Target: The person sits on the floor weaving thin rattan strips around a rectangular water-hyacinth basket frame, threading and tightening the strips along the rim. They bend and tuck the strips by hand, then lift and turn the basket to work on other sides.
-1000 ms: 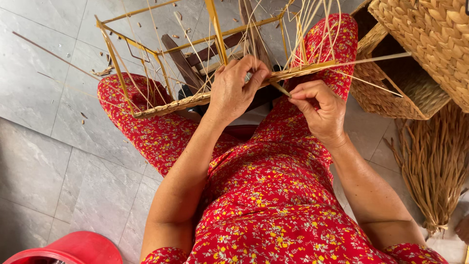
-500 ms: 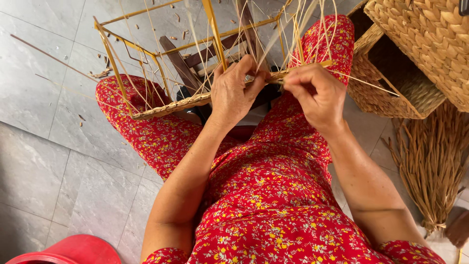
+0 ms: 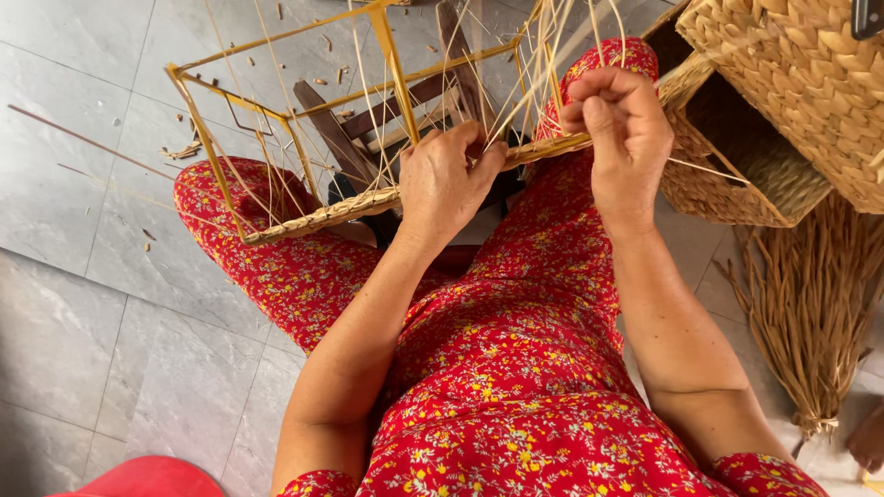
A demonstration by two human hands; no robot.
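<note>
The left hand (image 3: 447, 184) is clamped over the woven band (image 3: 368, 204) along the near rail of the yellow wire frame (image 3: 276, 120), fingers curled over the top of the band and thumb tucked behind, pressing the weaving down. The right hand (image 3: 619, 129) is closed in a pinch, fingertips together on thin pale strands (image 3: 552, 55) just above the band's right end; how many strands it pinches cannot be made out.

The frame rests on the person's lap, its near rail across both knees in the red flowered dress (image 3: 516, 368), its far corners tilted up over the grey tiled floor (image 3: 92, 258). The frame's top edge is cut off by the top of the picture. Upright strands rise from the band and fan toward that top edge, where they too are cut off.

Under the frame a dark wooden stool (image 3: 368, 120) shows through the wires, mostly hidden by the hands and strands. At the right edge stand two finished woven baskets (image 3: 792, 83), the upper one cut off by the corner. Below them a bundle of dried rush (image 3: 810, 313) lies on the floor, tied near its lower end. A red plastic thing (image 3: 147, 479) is cut off at the bottom left corner. Small cuttings (image 3: 184, 149) lie scattered on the tiles beyond the frame.
</note>
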